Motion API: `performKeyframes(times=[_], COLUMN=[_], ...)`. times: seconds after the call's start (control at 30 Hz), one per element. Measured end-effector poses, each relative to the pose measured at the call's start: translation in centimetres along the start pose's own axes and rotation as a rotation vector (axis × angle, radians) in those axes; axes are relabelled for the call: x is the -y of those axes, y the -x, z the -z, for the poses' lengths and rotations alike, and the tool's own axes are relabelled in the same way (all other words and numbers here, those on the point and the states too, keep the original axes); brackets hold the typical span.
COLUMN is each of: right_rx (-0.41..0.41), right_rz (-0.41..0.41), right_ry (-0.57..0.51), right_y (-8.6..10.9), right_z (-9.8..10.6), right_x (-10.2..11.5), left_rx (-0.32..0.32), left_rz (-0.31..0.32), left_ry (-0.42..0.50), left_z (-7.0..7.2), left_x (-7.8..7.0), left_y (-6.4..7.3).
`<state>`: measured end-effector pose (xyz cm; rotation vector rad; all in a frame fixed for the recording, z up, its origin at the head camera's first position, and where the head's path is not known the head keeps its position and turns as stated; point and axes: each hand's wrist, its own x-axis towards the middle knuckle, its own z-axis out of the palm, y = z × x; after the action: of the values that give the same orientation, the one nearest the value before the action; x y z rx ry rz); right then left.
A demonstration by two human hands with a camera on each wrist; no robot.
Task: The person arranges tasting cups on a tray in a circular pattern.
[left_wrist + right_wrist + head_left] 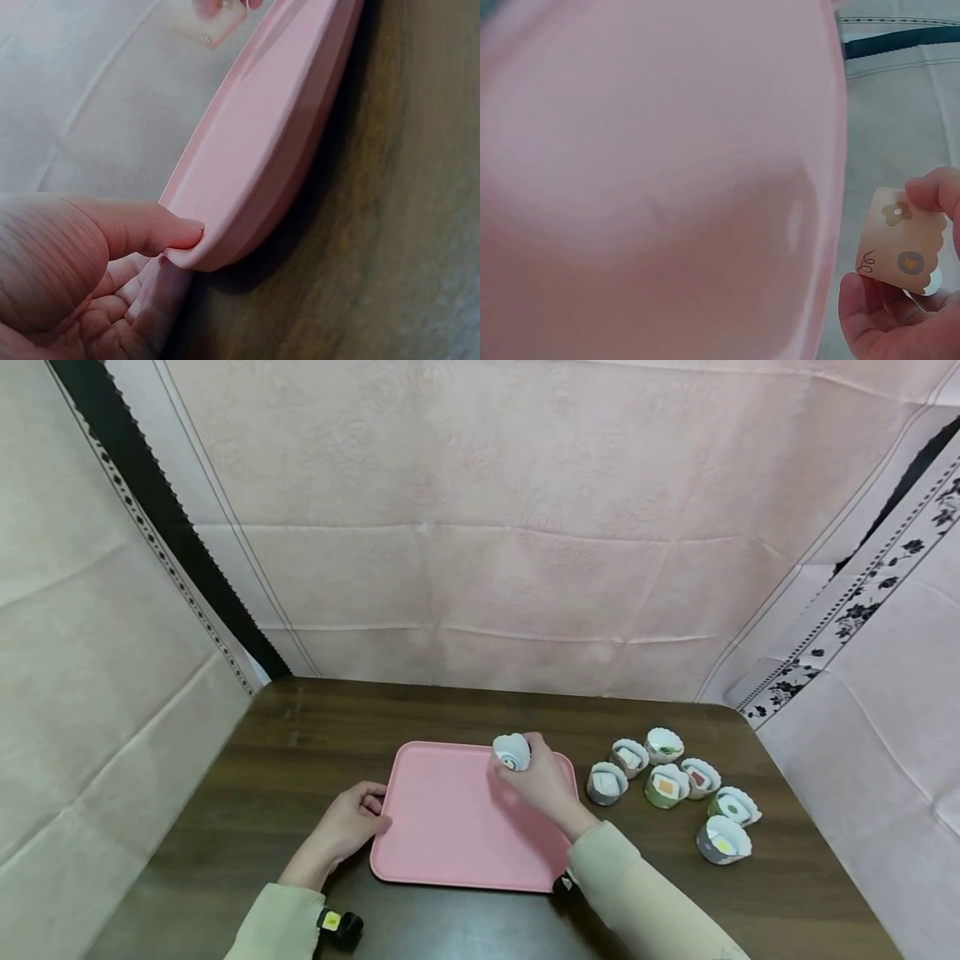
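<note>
A pink rectangular tray (457,827) lies on the dark wooden table. At its left side my left hand (347,827) pinches the rim, thumb (176,231) on the inside and the fingers underneath. Over the far right part of the tray, my right hand (542,787) holds a small paper baking cup (512,752). The right wrist view shows this cup (896,244) between thumb and fingers, its pale side printed with a flower and a squiggle, its edge scalloped. Something whitish shows inside its mouth in the head view.
Right of the tray stand several similar scalloped paper cups, including a grey one (607,783), a green one (666,787) and another grey one (723,841) nearest the front, with pale contents. Light cloth (480,577) hangs behind the table (262,827) and at both sides.
</note>
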<state>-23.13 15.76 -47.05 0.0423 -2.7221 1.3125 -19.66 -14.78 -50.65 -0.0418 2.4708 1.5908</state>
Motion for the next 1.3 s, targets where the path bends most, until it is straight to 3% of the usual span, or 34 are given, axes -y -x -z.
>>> performKeyframes(times=[0.87, 1.3], right_rx=[0.105, 0.112], right_rz=[-0.125, -0.097], right_ry=[0.043, 0.06], right_y=[-2.1, -2.5], right_z=[-3.1, -3.9], right_x=[0.6, 0.4], left_rx=[-0.003, 0.0], left_rz=[0.016, 0.022], left_ry=[0.02, 0.025], left_z=[-0.6, -0.1], left_x=[0.1, 0.1], left_y=[-0.2, -0.2])
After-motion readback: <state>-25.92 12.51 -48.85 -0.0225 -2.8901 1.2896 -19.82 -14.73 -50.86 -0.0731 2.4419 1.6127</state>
